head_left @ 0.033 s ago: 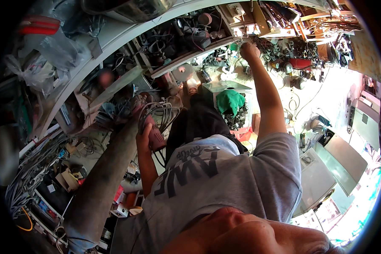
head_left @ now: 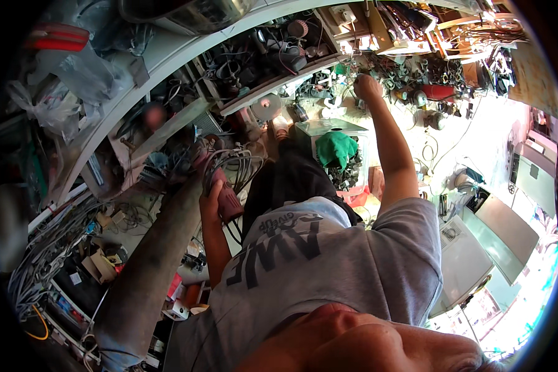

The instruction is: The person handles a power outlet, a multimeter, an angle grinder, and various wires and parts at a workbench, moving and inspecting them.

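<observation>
My left hand (head_left: 211, 193) is closed round a maroon power tool (head_left: 231, 206) with a rounded body, held low beside my left leg. Loops of grey cable (head_left: 234, 160) hang over the tool; its working end is lost among them. My right arm stretches far forward, and my right hand (head_left: 367, 88) is closed in a fist near the cluttered far wall. Whatever its fingers hold, if anything, is hidden. Below that arm, a green cloth (head_left: 336, 150) lies over the front of a clear plastic box (head_left: 310, 128).
A long thick pipe-like cylinder (head_left: 146, 273) slants along my left. Shelves of motors and parts (head_left: 254, 68) run across the front. A pale disc (head_left: 267, 106) stands near my foot. Loose cords (head_left: 431, 149) lie on the bright floor at right, near white appliance panels (head_left: 462, 266).
My right hand has drawn back slightly from the far wall. The left hand and the power tool stay where they were.
</observation>
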The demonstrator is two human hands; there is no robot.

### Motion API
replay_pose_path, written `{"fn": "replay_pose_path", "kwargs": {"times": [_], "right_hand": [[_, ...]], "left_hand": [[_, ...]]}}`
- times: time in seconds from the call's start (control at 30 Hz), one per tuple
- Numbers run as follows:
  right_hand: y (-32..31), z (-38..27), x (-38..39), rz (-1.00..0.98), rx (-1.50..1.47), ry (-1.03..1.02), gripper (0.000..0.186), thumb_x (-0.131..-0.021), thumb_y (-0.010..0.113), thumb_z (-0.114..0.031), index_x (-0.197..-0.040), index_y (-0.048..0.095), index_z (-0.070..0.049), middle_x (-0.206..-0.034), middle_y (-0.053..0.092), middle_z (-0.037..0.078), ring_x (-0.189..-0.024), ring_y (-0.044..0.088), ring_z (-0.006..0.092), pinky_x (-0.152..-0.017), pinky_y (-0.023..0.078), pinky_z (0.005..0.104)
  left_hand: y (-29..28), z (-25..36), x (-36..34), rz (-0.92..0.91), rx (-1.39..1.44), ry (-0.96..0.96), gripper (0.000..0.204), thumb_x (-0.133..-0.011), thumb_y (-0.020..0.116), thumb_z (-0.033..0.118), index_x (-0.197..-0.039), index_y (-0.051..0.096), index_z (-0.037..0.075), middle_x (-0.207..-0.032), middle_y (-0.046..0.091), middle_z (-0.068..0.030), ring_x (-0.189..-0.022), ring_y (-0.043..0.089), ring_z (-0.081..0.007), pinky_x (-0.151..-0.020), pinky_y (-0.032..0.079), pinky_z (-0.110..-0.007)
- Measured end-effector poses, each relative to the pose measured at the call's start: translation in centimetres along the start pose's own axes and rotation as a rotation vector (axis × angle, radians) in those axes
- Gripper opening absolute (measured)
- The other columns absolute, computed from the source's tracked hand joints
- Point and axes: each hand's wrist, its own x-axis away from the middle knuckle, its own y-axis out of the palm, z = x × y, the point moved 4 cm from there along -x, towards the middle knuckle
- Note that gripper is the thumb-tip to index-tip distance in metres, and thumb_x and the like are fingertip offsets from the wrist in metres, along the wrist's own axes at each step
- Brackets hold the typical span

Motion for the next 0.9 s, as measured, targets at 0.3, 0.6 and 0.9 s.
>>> {"fn": "replay_pose_path", "kwargs": {"times": [0.3, 0.6, 0.9], "right_hand": [[8.9, 7.2, 18.8, -0.232, -0.446, -0.025, 0.023, -0.079, 0.062, -0.022, -0.100, 0.063, -0.013, -0.090, 0.068, 0.015, -0.086, 0.065, 0.0324, -0.076, 0.049, 0.0401], [12.0, 5.1, 21.9, 0.071, -0.470, -0.028, 0.019, -0.084, 0.059, -0.021, -0.097, 0.058, -0.009, -0.082, 0.066, 0.016, -0.076, 0.065, 0.0338, -0.069, 0.049, 0.0415], [10.5, -0.5, 28.2, -0.042, -0.168, -0.318, 0.012, -0.092, 0.050, -0.022, -0.096, 0.057, -0.013, -0.096, 0.063, 0.015, -0.086, 0.062, 0.0384, -0.071, 0.047, 0.0484]], "left_hand": [[-0.2, -1.1, -2.1, -0.050, -0.012, 0.029, 0.047, -0.078, 0.075, 0.028, -0.110, 0.062, -0.005, -0.102, 0.063, -0.0081, -0.087, 0.060, -0.0151, -0.075, 0.048, -0.029], [0.3, 1.0, -1.0, -0.085, 0.024, -0.009, 0.037, -0.078, 0.075, 0.024, -0.105, 0.064, 0.001, -0.095, 0.064, -0.0036, -0.079, 0.060, -0.0124, -0.070, 0.048, -0.028], [-3.2, -1.8, -2.2, -0.111, 0.074, 0.080, 0.036, -0.078, 0.074, 0.026, -0.102, 0.065, 0.001, -0.091, 0.067, -0.0046, -0.076, 0.063, -0.0136, -0.067, 0.050, -0.029]]}}
